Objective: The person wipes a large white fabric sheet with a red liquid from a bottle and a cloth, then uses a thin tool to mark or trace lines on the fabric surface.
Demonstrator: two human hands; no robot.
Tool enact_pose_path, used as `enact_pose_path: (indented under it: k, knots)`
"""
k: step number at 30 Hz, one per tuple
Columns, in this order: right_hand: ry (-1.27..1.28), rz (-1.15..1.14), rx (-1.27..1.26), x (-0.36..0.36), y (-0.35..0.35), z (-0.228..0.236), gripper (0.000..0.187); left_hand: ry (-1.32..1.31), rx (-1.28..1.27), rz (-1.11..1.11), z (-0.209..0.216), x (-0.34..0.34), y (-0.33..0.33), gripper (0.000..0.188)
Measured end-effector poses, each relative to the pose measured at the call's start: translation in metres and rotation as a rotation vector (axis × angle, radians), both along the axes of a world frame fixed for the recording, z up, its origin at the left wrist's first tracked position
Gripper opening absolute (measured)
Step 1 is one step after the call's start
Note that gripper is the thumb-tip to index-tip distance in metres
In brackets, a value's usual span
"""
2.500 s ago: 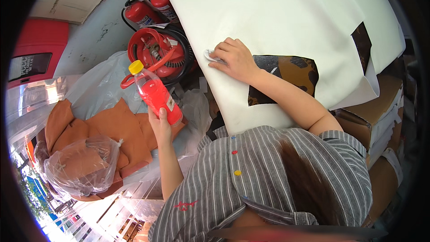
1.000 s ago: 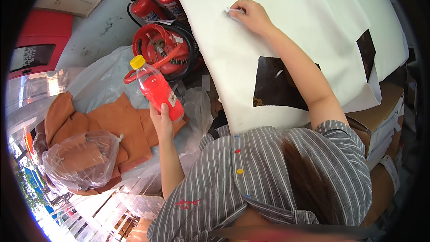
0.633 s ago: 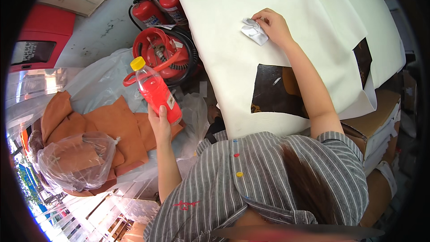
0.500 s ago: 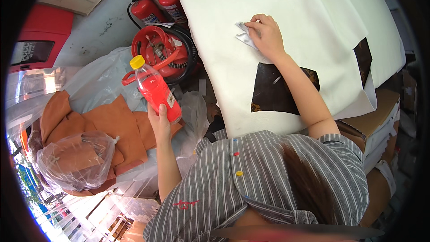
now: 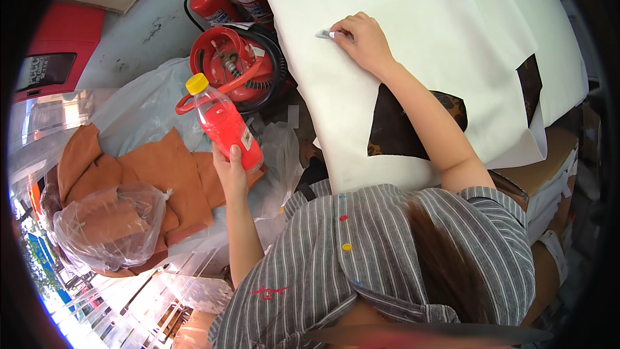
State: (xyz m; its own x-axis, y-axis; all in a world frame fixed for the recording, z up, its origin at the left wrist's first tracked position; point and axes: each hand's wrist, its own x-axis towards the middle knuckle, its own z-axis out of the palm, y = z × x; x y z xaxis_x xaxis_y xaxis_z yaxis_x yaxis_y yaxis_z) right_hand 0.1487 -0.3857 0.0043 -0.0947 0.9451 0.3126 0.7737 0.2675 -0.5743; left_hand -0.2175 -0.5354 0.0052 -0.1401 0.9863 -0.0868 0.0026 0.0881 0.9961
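My left hand (image 5: 230, 167) grips the lower part of a clear plastic bottle (image 5: 223, 123) with a yellow cap and red-pink liquid inside. The bottle is tilted, its capped end toward the upper left. On the right, my right hand (image 5: 365, 40) is closed on a small white cloth (image 5: 325, 34), pressing it against a large sheet of white leather-like material (image 5: 426, 32). Only a crumpled edge of the cloth shows past my fingers. Below that forearm, dark brown patterned material (image 5: 399, 126) appears through a cut-out in the white sheet.
Two red fire extinguishers (image 5: 214, 5) stand at the back beside a red wheeled unit (image 5: 245, 84) with a black hose. Orange-brown leather pieces (image 5: 165, 174) and a clear plastic bag (image 5: 113, 226) lie at left. Cardboard boxes (image 5: 539, 161) are stacked at right.
My right hand has slid left and slightly up across the white sheet, and the cloth now looks more bunched. My left hand holds the bottle in nearly the same place.
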Motion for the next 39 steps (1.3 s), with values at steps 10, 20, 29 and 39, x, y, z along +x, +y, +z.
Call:
enact_pose_path:
  k: [10, 20, 29, 39]
  knots:
    - [-0.021, -0.036, -0.036, 0.015, 0.003, 0.000, 0.012, 0.051, 0.012, 0.026, -0.002, -0.009, -0.014, 0.063]
    - [0.051, 0.036, 0.041, -0.036, -0.009, -0.004, 0.009, -0.046, -0.004, 0.017, -0.002, 0.004, -0.014, 0.070]
    - [-0.040, -0.277, 0.033, 0.091, -0.005, 0.002, 0.014, -0.034, -0.014, 0.035, 0.003, 0.001, -0.024, 0.069]
    - [-0.027, -0.279, 0.045, 0.085, -0.008, -0.001, 0.016, -0.032, 0.023, -0.037, 0.002, 0.003, -0.023, 0.066]
